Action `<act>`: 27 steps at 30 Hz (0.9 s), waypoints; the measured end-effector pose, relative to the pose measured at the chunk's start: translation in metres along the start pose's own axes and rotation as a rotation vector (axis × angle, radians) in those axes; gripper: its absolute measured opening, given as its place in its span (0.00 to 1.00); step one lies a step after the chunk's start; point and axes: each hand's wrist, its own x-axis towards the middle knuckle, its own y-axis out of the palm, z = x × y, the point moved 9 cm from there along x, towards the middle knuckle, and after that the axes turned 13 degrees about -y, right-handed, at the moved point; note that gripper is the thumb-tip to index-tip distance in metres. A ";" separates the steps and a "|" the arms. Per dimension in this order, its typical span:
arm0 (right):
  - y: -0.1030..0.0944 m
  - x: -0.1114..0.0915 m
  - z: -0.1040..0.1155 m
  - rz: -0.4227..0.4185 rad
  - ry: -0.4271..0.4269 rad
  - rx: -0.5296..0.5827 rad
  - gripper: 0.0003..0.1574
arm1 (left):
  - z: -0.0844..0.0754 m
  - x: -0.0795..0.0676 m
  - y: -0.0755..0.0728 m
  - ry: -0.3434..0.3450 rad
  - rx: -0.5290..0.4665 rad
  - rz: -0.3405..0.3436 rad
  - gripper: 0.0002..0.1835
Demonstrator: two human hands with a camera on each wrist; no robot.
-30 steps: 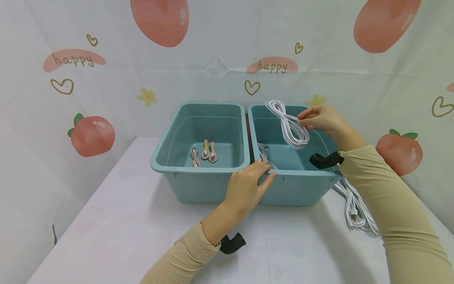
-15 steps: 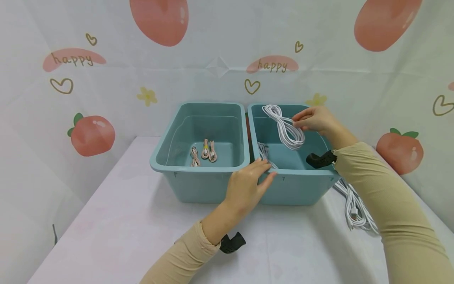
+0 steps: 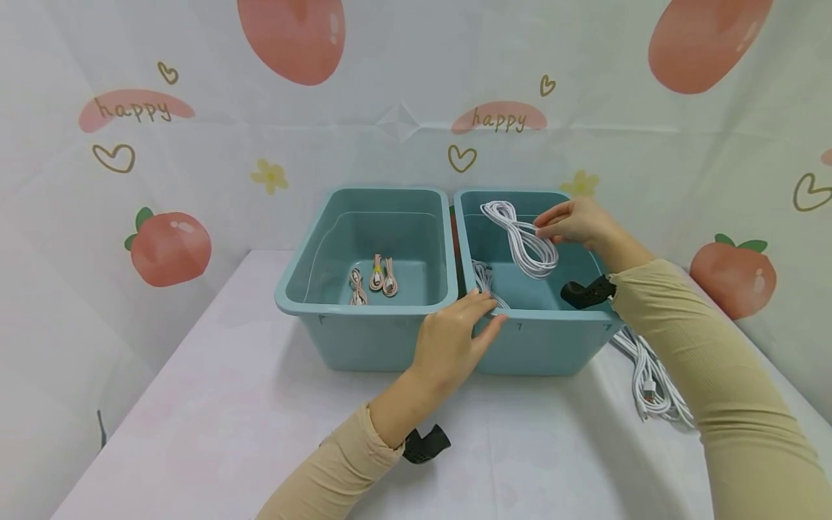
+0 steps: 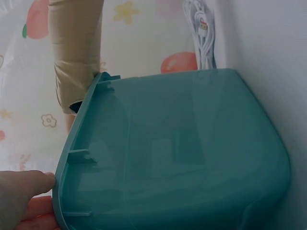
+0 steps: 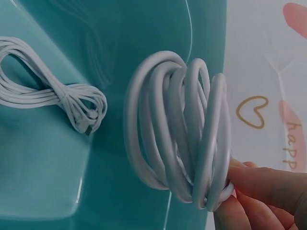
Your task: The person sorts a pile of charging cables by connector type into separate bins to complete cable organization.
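A coiled white cable (image 3: 520, 242) hangs in the mouth of the right teal bin (image 3: 552, 347), with my right hand (image 3: 581, 220) pinching its side between thumb and fingers. In the right wrist view the loops of this white cable (image 5: 177, 129) fan out beside the fingertips. Another bundled white cable (image 5: 62, 93) lies on the bin floor, at the left. My left hand (image 3: 451, 347) grips the right bin's front rim near its left corner. Its thumb (image 4: 41, 182) is on one side of the rim, fingers on the other.
A left teal bin (image 3: 364, 339) stands beside the right one and holds several small pinkish bundled cables (image 3: 377, 278). More white cables (image 3: 653, 386) lie on the white table (image 3: 214, 433), right of the bins. A patterned cloth (image 3: 364, 130) hangs behind.
My right hand has moved slightly left and lowered the coiled white cable toward the right bin. The left hand stays on the rim.
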 end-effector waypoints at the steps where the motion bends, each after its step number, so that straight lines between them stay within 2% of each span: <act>1: 0.000 0.000 -0.001 0.004 0.002 0.000 0.26 | 0.000 0.000 0.000 0.001 0.004 -0.001 0.13; 8: 0.005 0.001 -0.004 0.041 0.014 -0.007 0.25 | -0.001 0.000 -0.001 0.012 0.011 -0.011 0.13; 16: 0.015 0.000 -0.004 0.157 0.019 0.034 0.26 | -0.002 0.000 -0.001 0.019 0.006 -0.015 0.12; 27: 0.014 -0.004 0.003 0.201 -0.022 0.083 0.30 | -0.002 -0.001 -0.001 0.009 0.010 -0.010 0.12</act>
